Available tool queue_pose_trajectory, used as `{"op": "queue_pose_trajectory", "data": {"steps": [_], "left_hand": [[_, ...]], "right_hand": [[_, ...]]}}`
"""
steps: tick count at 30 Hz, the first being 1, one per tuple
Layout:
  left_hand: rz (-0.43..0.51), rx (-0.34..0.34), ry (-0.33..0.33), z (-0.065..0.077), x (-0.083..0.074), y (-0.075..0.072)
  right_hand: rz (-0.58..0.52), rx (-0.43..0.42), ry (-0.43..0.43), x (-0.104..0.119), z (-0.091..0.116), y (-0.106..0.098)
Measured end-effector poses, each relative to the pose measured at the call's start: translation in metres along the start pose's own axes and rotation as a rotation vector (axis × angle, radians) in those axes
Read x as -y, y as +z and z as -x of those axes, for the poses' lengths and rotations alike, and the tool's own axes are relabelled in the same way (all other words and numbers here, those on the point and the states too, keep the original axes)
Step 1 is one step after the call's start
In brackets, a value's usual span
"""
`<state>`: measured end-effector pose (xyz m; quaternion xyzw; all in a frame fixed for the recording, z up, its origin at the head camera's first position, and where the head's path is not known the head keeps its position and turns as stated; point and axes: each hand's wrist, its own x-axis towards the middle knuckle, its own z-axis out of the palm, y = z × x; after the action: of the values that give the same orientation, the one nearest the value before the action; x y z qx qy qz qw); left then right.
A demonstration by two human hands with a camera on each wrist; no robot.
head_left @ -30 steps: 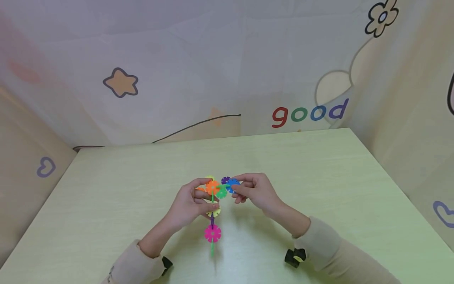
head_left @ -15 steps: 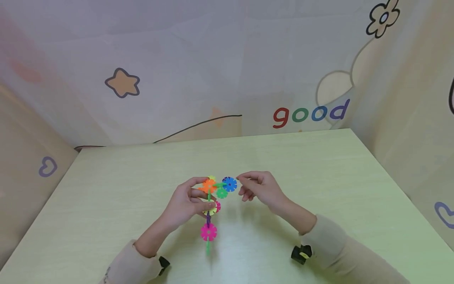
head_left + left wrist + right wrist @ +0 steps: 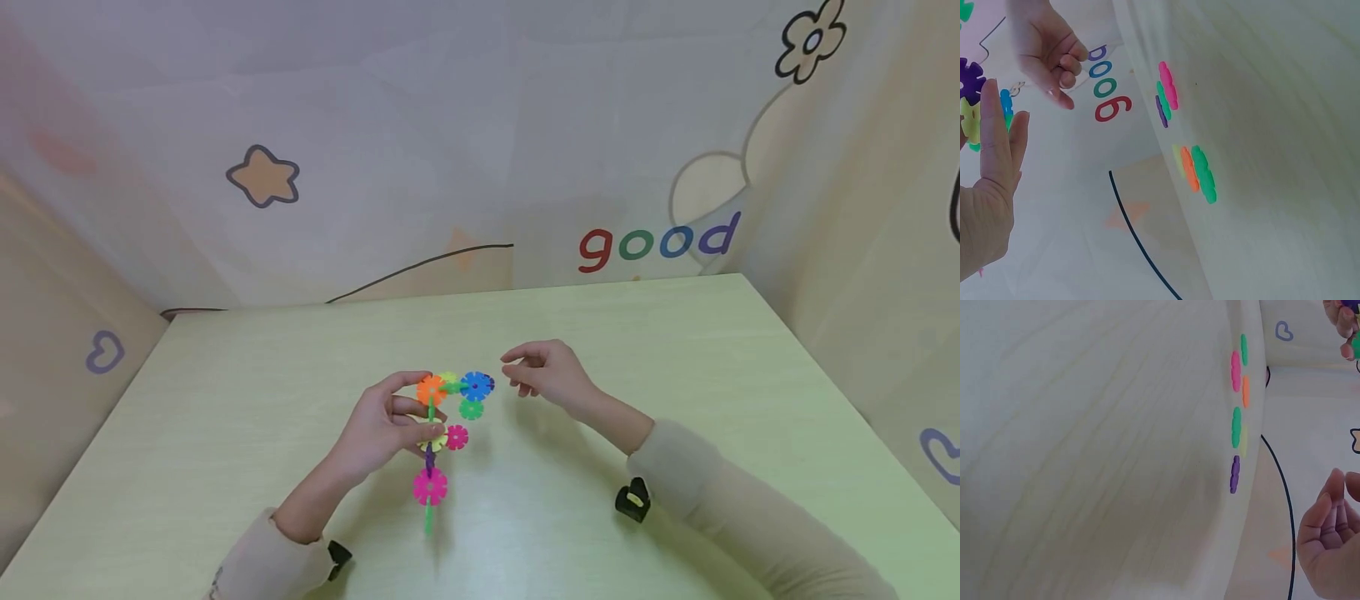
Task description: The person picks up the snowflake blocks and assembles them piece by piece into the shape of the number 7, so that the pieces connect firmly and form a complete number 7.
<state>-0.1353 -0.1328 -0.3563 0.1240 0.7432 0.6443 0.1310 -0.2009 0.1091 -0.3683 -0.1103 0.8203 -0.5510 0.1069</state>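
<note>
My left hand (image 3: pixel 386 429) holds up a chain of slotted plastic snowflake discs, thumb on the yellow disc (image 3: pixel 431 440) and index finger at the orange disc (image 3: pixel 431 390). Below hang an edge-on purple disc (image 3: pixel 430 458), a pink disc (image 3: pixel 430 487) and an edge-on green disc (image 3: pixel 428 517). A side branch runs right from the orange disc through another edge-on green disc (image 3: pixel 453 388) to a blue disc (image 3: pixel 476 386). My right hand (image 3: pixel 551 377) is in the air to the right of the blue disc, fingers loosely bent, with nothing in them.
Several loose discs lie flat on the table (image 3: pixel 645 333) behind the chain: purple (image 3: pixel 1235 474), pink (image 3: pixel 1168 85), orange (image 3: pixel 1246 391), pale yellow (image 3: pixel 1244 441) and green (image 3: pixel 1204 174). A printed cloth (image 3: pixel 405 167) stands along the table's back edge.
My right hand has let go of the blue disc and moved away up and to the right. The blue disc stays on the chain, which my left hand has shifted slightly left.
</note>
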Motion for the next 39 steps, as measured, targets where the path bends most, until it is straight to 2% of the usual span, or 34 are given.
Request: {"op": "queue_pose_trajectory", "data": {"steps": [8, 14, 22, 30, 39], "left_hand": [[-0.006, 0.003, -0.019, 0.000, -0.001, -0.002], [-0.014, 0.001, -0.019, 0.000, -0.002, -0.003], [-0.024, 0.006, -0.006, 0.000, -0.003, -0.007], [0.008, 0.023, -0.006, -0.001, -0.003, -0.010], [0.009, 0.025, -0.002, 0.000, -0.002, -0.012]], "right_hand": [[0.209, 0.049, -0.038, -0.003, -0.026, -0.003], [0.341, 0.158, -0.099, -0.010, -0.047, -0.011], [0.460, 0.286, -0.052, -0.021, -0.069, -0.011], [0.514, 0.360, -0.035, -0.024, -0.081, 0.003], [0.516, 0.356, 0.049, -0.027, -0.086, 0.012]]}}
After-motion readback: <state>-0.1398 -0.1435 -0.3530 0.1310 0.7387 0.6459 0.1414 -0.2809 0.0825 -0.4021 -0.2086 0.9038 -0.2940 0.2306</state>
